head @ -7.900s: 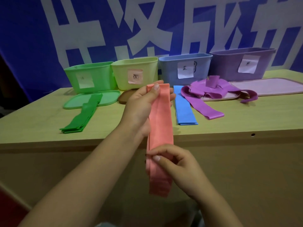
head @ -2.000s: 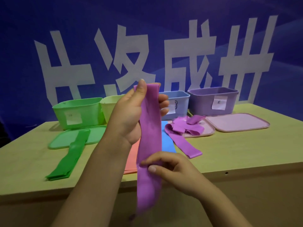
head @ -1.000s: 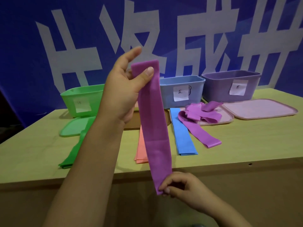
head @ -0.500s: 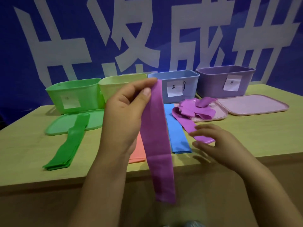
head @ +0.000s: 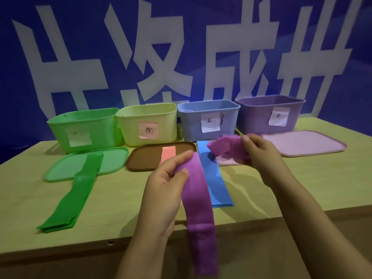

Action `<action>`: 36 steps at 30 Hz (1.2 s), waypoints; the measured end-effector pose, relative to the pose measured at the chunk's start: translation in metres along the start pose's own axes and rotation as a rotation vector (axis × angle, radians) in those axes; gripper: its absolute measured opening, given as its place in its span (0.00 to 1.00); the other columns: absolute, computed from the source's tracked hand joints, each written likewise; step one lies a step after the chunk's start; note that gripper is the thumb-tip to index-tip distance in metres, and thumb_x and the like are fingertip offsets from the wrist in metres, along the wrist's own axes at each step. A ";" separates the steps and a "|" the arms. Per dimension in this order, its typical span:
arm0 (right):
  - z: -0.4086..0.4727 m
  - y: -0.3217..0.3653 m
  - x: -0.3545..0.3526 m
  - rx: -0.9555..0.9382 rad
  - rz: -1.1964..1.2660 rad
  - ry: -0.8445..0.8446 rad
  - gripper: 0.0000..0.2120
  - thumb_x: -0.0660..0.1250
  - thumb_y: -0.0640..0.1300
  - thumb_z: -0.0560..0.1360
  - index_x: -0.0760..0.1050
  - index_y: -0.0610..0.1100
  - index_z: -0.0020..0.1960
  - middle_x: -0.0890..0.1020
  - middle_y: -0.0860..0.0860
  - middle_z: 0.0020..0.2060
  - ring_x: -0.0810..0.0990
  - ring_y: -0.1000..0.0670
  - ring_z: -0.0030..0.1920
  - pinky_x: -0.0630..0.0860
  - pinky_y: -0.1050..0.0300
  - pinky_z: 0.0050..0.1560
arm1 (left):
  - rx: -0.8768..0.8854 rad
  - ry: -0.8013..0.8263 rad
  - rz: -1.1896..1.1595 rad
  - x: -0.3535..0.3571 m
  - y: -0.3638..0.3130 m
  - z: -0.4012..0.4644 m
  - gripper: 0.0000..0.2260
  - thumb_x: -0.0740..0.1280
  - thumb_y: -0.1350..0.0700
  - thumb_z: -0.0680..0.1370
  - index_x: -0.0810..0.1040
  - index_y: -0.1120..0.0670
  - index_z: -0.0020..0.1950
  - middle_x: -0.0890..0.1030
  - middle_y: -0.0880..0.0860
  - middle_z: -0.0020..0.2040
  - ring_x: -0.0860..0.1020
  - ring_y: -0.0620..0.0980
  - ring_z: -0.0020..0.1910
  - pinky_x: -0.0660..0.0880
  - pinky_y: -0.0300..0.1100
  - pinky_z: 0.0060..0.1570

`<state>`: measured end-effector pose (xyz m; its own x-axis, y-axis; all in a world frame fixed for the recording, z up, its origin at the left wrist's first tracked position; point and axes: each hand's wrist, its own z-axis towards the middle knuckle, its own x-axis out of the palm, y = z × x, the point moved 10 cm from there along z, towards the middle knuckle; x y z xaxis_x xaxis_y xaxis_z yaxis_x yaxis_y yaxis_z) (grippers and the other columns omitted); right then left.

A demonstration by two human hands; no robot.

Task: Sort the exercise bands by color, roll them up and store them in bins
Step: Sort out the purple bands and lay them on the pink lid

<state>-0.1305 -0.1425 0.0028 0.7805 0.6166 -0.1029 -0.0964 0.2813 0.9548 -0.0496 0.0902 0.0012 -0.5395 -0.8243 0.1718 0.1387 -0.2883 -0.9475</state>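
The left hand [head: 164, 190] pinches a flat, straightened purple rubber exercise band [head: 198, 206] near its top end between thumb and forefinger. The band's long axis runs down and toward the person from that pinch, draping over the front edge of the pale wooden table [head: 120, 196] and hanging free below it. Up and to the right of that grip, well apart, the right hand [head: 259, 152] has its fingers curled round a crumpled bundle of purple bands [head: 227, 149], lifted just above a pale pink lid [head: 229, 162].

Judging by the layout, the tangle sits nearer the right hand, and the purple plastic bin [head: 267, 115] lies beyond it, so that hand seems best placed.

How many bands the bundle contains is unclear, and the band's lower tip blurs. A flat blue band [head: 215, 184] lies just right of the left grip; a salmon band [head: 168, 154] is mostly hidden behind it.
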 end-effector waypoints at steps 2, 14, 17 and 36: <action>0.004 0.016 0.007 0.061 0.302 -0.003 0.11 0.57 0.47 0.81 0.76 0.44 0.47 0.78 0.43 0.47 0.80 0.45 0.49 0.83 0.51 0.44 | -0.021 0.003 -0.008 0.000 0.005 0.001 0.22 0.61 0.70 0.77 0.85 0.44 0.47 0.84 0.47 0.54 0.78 0.50 0.59 0.69 0.55 0.66; -0.012 0.118 0.003 -0.062 0.602 -0.079 0.10 0.60 0.51 0.79 0.76 0.48 0.47 0.81 0.48 0.42 0.81 0.52 0.42 0.79 0.63 0.34 | -0.063 -0.088 -0.106 -0.018 0.003 0.002 0.17 0.62 0.69 0.77 0.83 0.48 0.48 0.84 0.52 0.54 0.80 0.52 0.54 0.75 0.50 0.57; -0.032 0.152 0.003 -0.249 0.298 -0.013 0.13 0.56 0.54 0.80 0.78 0.54 0.45 0.79 0.52 0.41 0.78 0.54 0.39 0.77 0.66 0.32 | -0.066 -0.085 -0.141 -0.015 0.000 0.000 0.14 0.64 0.66 0.77 0.83 0.49 0.50 0.84 0.51 0.54 0.81 0.51 0.54 0.75 0.50 0.56; -0.101 0.141 0.066 -0.488 -0.102 0.448 0.16 0.66 0.60 0.65 0.76 0.52 0.46 0.79 0.55 0.34 0.77 0.58 0.35 0.76 0.65 0.34 | 0.169 0.100 -0.052 0.004 -0.045 -0.030 0.12 0.72 0.48 0.61 0.85 0.52 0.41 0.85 0.53 0.38 0.81 0.46 0.38 0.77 0.35 0.36</action>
<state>-0.1551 0.0117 0.1024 0.4787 0.7855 -0.3923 -0.3861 0.5896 0.7094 -0.0830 0.1140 0.0362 -0.6278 -0.7564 0.1838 0.2412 -0.4135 -0.8780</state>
